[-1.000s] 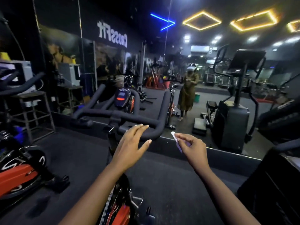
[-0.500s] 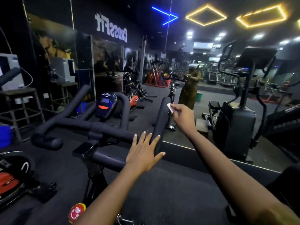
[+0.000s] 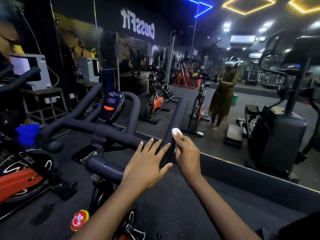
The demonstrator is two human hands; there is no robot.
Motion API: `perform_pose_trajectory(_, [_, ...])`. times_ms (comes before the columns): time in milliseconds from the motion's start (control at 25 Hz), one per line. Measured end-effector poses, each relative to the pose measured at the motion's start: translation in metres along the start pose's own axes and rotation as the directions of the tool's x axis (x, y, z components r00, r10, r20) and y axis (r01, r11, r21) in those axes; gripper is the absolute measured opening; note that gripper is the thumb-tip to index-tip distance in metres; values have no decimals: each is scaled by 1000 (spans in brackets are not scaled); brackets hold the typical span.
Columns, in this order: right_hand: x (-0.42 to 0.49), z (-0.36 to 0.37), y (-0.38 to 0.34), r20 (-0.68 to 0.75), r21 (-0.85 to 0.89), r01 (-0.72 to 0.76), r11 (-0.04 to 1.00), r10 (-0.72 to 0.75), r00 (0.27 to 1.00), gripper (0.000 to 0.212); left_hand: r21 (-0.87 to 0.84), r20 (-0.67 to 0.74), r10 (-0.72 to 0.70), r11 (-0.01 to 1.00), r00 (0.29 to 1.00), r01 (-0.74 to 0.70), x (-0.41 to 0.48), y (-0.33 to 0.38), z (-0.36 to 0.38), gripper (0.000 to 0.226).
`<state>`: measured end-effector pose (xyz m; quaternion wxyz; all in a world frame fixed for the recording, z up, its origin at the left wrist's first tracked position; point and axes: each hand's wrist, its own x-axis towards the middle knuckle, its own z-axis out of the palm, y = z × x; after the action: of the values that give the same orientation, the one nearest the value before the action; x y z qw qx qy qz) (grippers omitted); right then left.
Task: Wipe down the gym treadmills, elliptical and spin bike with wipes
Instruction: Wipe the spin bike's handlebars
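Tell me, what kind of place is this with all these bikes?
Most likely a gym. A spin bike stands right in front, an elliptical machine is off to the right, and a CrossFit sign, reading backwards, hangs high on the wall.

Right hand [image 3: 187,153] presses a white wipe [image 3: 176,131] onto the handlebar [image 3: 178,115]

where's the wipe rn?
Head view, centre: the wipe is in the right hand, against the right handlebar prong, beside the left hand.
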<state>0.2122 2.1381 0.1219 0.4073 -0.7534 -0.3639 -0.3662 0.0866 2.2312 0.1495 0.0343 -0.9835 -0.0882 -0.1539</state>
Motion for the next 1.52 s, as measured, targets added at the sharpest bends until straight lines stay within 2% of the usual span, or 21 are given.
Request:
perform_pose_trajectory(120, [-16,-18,1,72,75,103,992,-108,992,54,25,-22,5,1000,1000,-4,-1,0,2,67])
perform_pose_trajectory(240, [49,-26,17,69,98,159,983,-166,984,43,36,-22,9,999,1000,-8,0,-1,5,88])
perform_pose_trajectory(320, [94,-20,19,113,41,177,983,-180,977,39,60,-8,-9,998,1000,10,2,-1,3,84])
perform_pose_trajectory(400, [104,-7,11,191,26,244,969,-245,951,39,35,-11,-8,999,1000,8,2,0,1,72])
perform_pose_trajectory(440, [97,-1,6,219,61,288,956,-295,930,40,22,-51,12,1000,999,-11,-1,0,-1,67])
perform_pose_trajectory(560, [69,6,-19,238,291,326,899,-399,886,32,-32,-297,40,998,954,-52,-21,2,1,54])
perform_pose_trajectory(640, [62,5,-40,269,462,279,842,-433,861,26,-180,-445,-30,982,895,-56,-39,1,7,47])
perform_pose_trajectory(760, [57,13,-70,447,578,177,796,-491,748,36,-454,-539,-325,889,778,57,-73,-3,8,54])
perform_pose_trajectory(840, [52,25,-88,506,599,205,774,-564,653,43,-613,-505,-541,773,673,161,-90,-8,8,76])
perform_pose_trajectory(920, [47,36,-108,508,630,249,735,-633,584,41,-738,-388,-693,628,608,245,-99,-15,11,107])
perform_pose_trajectory(1000, [42,44,-122,489,655,288,698,-683,542,34,-787,-275,-766,526,581,321,-102,-25,15,123])
perform_pose_trajectory(1080, [38,47,-126,466,663,335,670,-719,516,30,-808,-200,-791,467,578,360,-102,-33,20,126])
perform_pose_trajectory(1280, [25,21,-99,406,638,456,620,-774,486,36,-828,-143,-788,426,599,363,-102,-35,26,121])
perform_pose_trajectory(1400, [21,-8,-75,400,625,539,564,-825,399,34,-828,-142,-790,425,597,365,-102,-36,27,121])
perform_pose_trajectory(1520, [40,-18,-85,427,665,526,530,-848,314,33,-831,-144,-784,428,604,356,-103,-36,26,121])
